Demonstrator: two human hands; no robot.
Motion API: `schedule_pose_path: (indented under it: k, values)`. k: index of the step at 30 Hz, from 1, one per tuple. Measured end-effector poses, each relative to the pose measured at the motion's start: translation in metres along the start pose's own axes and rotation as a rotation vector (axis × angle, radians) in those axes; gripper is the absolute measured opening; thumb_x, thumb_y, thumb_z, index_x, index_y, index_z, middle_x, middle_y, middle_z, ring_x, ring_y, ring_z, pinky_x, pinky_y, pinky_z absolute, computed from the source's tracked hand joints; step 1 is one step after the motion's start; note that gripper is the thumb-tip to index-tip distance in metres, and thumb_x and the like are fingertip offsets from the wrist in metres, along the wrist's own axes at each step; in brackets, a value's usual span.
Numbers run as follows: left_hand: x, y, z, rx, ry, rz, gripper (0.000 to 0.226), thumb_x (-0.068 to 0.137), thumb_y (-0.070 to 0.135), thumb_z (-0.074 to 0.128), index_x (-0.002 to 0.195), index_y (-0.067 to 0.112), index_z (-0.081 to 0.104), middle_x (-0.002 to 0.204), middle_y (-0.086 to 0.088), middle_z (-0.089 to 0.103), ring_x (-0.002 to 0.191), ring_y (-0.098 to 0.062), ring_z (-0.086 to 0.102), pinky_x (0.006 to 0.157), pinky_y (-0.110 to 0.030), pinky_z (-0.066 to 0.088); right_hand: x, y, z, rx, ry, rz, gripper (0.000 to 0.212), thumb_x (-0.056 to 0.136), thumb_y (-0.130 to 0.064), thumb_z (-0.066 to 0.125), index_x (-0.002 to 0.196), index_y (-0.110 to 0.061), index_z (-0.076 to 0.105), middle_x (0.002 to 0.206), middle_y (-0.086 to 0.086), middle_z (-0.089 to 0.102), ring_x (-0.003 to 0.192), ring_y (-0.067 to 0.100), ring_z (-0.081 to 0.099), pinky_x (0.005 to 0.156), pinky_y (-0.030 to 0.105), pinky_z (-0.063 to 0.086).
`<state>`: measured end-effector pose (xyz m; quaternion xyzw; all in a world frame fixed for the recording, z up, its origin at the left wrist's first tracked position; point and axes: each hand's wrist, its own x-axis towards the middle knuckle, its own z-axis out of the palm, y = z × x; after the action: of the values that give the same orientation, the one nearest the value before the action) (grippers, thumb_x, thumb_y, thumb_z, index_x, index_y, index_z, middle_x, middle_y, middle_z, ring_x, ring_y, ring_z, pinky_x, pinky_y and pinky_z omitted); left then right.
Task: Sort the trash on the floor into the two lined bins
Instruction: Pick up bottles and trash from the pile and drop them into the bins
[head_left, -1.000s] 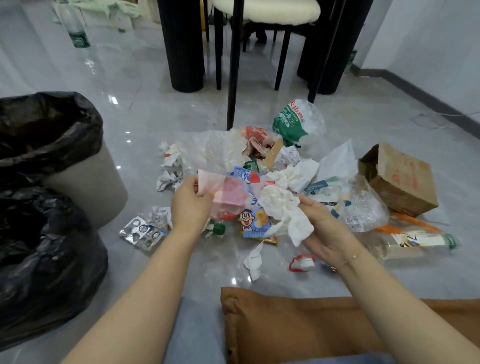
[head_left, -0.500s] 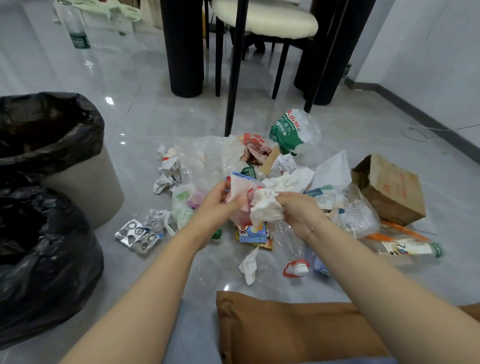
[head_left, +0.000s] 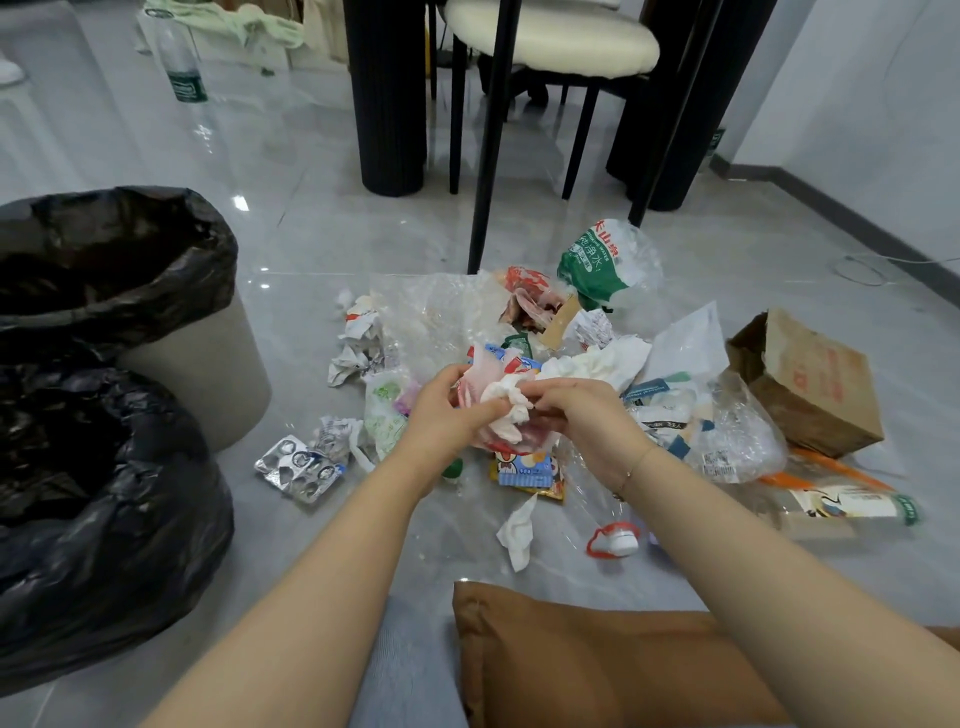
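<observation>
Together, the left hand (head_left: 447, 415) and right hand (head_left: 582, 415) hover over the scattered trash pile on the grey floor (head_left: 311, 249), fingers clamped on a crumpled white tissue (head_left: 511, 402) pressed into a pinkish clear plastic wrapper (head_left: 475, 379). Two bins lined with black bags stand left, one far (head_left: 119, 270), one near (head_left: 93, 509).

2 lined bins (head_left: 156, 291) stand left of the trash pile (head_left: 545, 364), chair (head_left: 550, 31) behind it.

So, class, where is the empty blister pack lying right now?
In the head view, the blister pack lies flat on the floor left of the trash pile, beside a crumpled paper and right of the near black-lined bin.
</observation>
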<state>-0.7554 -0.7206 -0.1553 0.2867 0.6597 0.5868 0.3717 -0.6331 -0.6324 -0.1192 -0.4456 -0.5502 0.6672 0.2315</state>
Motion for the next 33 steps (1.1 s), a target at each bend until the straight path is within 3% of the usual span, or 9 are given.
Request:
schedule_pose_path:
  k: [4,8,12,17,24,27,30,32,33]
  values:
    - [0.003,-0.004,0.000,-0.037,0.055,-0.018,0.038,0.075,0.002,0.073,0.111,0.012,0.064,0.101,-0.006,0.070,0.087,-0.021,0.065,0.062,-0.026,0.048,-0.006,0.004,-0.006,-0.056,-0.076,-0.029,0.040,0.082,0.018,0.037,0.091,-0.001,0.071,0.099,0.017,0.069,0.086,0.019,0.066,0.078,0.021,0.055]
    - [0.002,-0.003,-0.004,-0.112,0.126,-0.024,0.030,0.078,-0.001,0.070,0.103,0.013,0.065,0.101,-0.011,0.071,0.088,-0.025,0.066,0.072,-0.037,0.054,-0.013,0.007,-0.003,0.026,-0.058,-0.092,0.037,0.083,0.017,0.038,0.098,0.005,0.069,0.104,0.020,0.070,0.095,0.025,0.068,0.082,0.023,0.055]
    - [-0.003,0.012,-0.019,-0.204,0.298,0.019,0.034,0.080,-0.005,0.066,0.111,0.009,0.062,0.100,-0.010,0.069,0.083,-0.020,0.065,0.066,-0.028,0.055,-0.018,0.006,0.012,0.190,-0.021,-0.140,0.033,0.084,0.015,0.044,0.099,-0.002,0.068,0.108,0.017,0.069,0.101,0.024,0.066,0.092,0.031,0.052]
    - [-0.013,0.035,-0.049,-0.218,0.518,0.174,0.022,0.080,0.000,0.067,0.090,0.020,0.064,0.099,-0.014,0.070,0.085,-0.021,0.064,0.075,-0.037,0.054,-0.019,-0.002,0.055,0.395,-0.087,-0.132,0.035,0.085,0.014,0.048,0.104,-0.008,0.066,0.112,0.010,0.067,0.106,0.019,0.063,0.094,0.030,0.049]
    - [0.003,0.084,-0.129,-0.138,0.738,0.450,0.024,0.079,0.000,0.068,0.087,0.022,0.062,0.082,0.003,0.064,0.072,-0.004,0.057,0.066,-0.022,0.050,-0.015,-0.012,0.128,0.451,-0.261,-0.092,0.035,0.086,0.014,0.044,0.104,-0.007,0.066,0.107,0.010,0.069,0.100,0.020,0.064,0.091,0.029,0.049]
    - [0.026,0.096,-0.184,0.017,0.885,0.462,0.020,0.078,0.010,0.070,0.087,0.027,0.063,0.086,0.006,0.067,0.080,-0.011,0.063,0.079,-0.036,0.055,-0.014,-0.010,0.159,0.415,-0.301,-0.076,0.030,0.088,0.009,0.049,0.102,-0.009,0.069,0.104,0.008,0.073,0.099,0.018,0.067,0.086,0.025,0.053]
    - [0.039,0.095,-0.229,0.304,1.030,0.389,0.016,0.083,0.017,0.065,0.099,0.022,0.064,0.098,0.004,0.065,0.095,-0.018,0.062,0.079,-0.024,0.047,-0.014,-0.006,0.182,0.399,-0.339,-0.060,0.026,0.088,0.005,0.052,0.099,-0.011,0.069,0.101,0.005,0.074,0.099,0.017,0.068,0.086,0.026,0.053]
    - [0.050,0.091,-0.253,0.645,1.013,0.227,0.025,0.088,0.025,0.059,0.112,0.020,0.063,0.122,-0.005,0.056,0.114,-0.026,0.052,0.089,-0.028,0.039,-0.011,-0.003,0.193,0.409,-0.340,-0.051,0.024,0.088,0.005,0.053,0.101,-0.009,0.069,0.101,0.008,0.074,0.101,0.020,0.068,0.088,0.029,0.053]
    - [0.053,0.091,-0.259,0.826,0.925,0.044,0.035,0.090,0.037,0.055,0.122,0.022,0.059,0.137,-0.008,0.046,0.127,-0.030,0.041,0.099,-0.037,0.035,-0.010,-0.002,0.195,0.408,-0.336,-0.045,0.024,0.088,0.004,0.053,0.101,-0.008,0.069,0.101,0.009,0.073,0.101,0.022,0.067,0.088,0.030,0.053]
